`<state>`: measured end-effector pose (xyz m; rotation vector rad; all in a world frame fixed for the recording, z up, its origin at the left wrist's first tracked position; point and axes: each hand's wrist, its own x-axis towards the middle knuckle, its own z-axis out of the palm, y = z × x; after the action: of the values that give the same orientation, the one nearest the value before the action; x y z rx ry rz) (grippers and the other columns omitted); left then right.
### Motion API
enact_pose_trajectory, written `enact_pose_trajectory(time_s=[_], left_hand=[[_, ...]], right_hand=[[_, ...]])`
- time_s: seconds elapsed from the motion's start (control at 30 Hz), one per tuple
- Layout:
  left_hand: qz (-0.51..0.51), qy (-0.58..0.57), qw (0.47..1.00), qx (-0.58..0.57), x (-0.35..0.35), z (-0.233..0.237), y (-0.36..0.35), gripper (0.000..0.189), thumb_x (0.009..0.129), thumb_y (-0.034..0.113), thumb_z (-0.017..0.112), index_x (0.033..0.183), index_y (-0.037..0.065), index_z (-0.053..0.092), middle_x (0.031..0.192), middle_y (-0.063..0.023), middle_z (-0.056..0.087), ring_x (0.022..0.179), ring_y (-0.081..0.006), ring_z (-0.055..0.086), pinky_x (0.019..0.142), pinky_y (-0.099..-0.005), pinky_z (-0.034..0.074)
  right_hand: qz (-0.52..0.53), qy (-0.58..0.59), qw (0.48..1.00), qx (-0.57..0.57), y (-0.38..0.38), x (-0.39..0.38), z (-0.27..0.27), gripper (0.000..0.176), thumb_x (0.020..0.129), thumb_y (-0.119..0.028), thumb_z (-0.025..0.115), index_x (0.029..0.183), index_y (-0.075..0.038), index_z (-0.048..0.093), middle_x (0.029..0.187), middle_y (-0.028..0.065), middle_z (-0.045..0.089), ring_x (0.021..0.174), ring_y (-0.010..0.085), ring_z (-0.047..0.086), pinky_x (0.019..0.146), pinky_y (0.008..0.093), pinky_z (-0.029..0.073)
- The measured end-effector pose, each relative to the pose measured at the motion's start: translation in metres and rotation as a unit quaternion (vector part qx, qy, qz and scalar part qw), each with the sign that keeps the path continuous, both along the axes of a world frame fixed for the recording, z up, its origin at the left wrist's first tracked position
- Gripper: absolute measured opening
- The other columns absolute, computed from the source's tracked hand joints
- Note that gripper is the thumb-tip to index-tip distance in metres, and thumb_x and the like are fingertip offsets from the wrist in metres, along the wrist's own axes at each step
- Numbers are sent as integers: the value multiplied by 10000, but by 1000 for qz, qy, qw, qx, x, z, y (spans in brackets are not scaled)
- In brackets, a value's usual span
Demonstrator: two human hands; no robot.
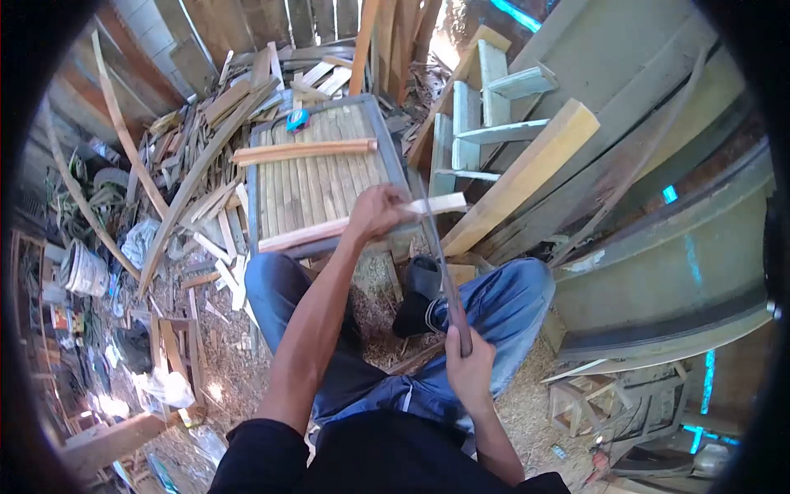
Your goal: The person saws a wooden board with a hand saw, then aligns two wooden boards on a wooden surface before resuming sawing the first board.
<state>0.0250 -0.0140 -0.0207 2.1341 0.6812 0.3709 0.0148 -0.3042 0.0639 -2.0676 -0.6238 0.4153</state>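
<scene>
In the head view, my left hand (379, 212) is closed over a thin wooden strip (308, 233), pressing it along the near edge of a slatted wooden panel (318, 183) with a dark frame. The strip's pale end juts out past the panel's right side. My right hand (470, 369) grips the handle of a handsaw (445, 272), which points away from me. The long narrow blade crosses the strip just right of my left hand. Farther up the panel lie reddish wooden strips (305, 151) and a blue tape measure (297, 120).
Scrap wood (216, 123) is heaped left and behind the panel. A thick timber beam (527, 177) leans to the right, beside a pale blue wooden frame (485, 123). Sawdust and offcuts cover the floor (516, 420). A white bucket (85, 270) stands far left.
</scene>
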Motion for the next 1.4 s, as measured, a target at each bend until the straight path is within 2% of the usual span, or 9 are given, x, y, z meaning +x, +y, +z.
enact_pose_trajectory(time_s=[0.07, 0.17, 0.37, 0.6, 0.67, 1.0, 1.2, 1.33, 1.4], left_hand=[[-9, -8, 1000, 12, -2, -5, 1, 373, 604, 323, 850, 837, 55, 734, 813, -96, 664, 761, -242, 643, 709, -346, 493], [-13, -20, 1000, 5, 0, -11, 2, 356, 618, 328, 850, 827, 65, 733, 806, -84, 646, 751, -230, 630, 699, -341, 485], [-4, -15, 999, 30, 6, -3, 9, 372, 608, 342, 820, 839, 64, 735, 837, -124, 661, 805, -315, 644, 747, -391, 506], [-5, -44, 999, 25, 5, -10, 10, 371, 598, 335, 832, 843, 73, 738, 854, -122, 660, 801, -307, 642, 752, -387, 500], [1, -9, 1000, 1, 5, -4, 10, 383, 592, 343, 844, 840, 71, 737, 837, -115, 658, 794, -289, 646, 746, -378, 501], [-5, -39, 999, 5, 8, -16, 17, 390, 599, 377, 840, 808, 66, 731, 799, -114, 668, 764, -292, 659, 712, -375, 509], [-16, -32, 998, 49, 6, -20, 13, 393, 604, 388, 827, 820, 71, 742, 794, -115, 674, 758, -302, 661, 718, -379, 513], [-6, -52, 998, 39, 4, -3, 11, 418, 588, 395, 834, 808, 56, 730, 821, -128, 672, 768, -314, 658, 732, -387, 513], [-3, -31, 999, 25, 5, 1, 10, 435, 583, 401, 838, 821, 54, 729, 836, -133, 671, 781, -314, 658, 738, -386, 512]], right_hand=[[-19, 8, 1000, 9, 9, -4, -11, 246, 928, -220, 606, 901, 19, 654, 591, 222, 542, 579, 373, 638, 530, 393, 470], [-6, -25, 1000, 15, 43, 18, -23, 249, 945, -206, 587, 870, 24, 647, 547, 171, 506, 454, 205, 462, 495, 354, 420], [4, -82, 994, 67, 1, -7, -14, 330, 940, -264, 595, 767, 17, 590, 546, 191, 502, 454, 259, 553, 488, 388, 407], [-21, -54, 997, -40, 5, 4, -9, 302, 938, -264, 595, 797, -1, 644, 549, 167, 522, 462, 247, 534, 519, 377, 417], [-24, 26, 999, -9, -13, 11, -2, 333, 923, -299, 610, 849, 21, 662, 638, 260, 576, 648, 446, 615, 557, 435, 480], [32, -38, 999, -14, 47, 11, -14, 318, 932, -292, 586, 919, 18, 656, 699, 262, 608, 737, 447, 631, 620, 440, 517], [5, -28, 999, -39, 22, -5, -20, 257, 926, -252, 607, 972, -3, 655, 709, 247, 619, 687, 387, 663, 605, 407, 511], [-15, 114, 988, 98, 40, 28, -32, 284, 936, -263, 623, 941, 21, 634, 602, 33, 572, 506, 148, 521, 533, 297, 457], [13, 150, 977, 151, 32, 40, -32, 263, 955, -256, 614, 1001, 3, 622, 679, 17, 581, 607, 102, 563, 560, 270, 462]])
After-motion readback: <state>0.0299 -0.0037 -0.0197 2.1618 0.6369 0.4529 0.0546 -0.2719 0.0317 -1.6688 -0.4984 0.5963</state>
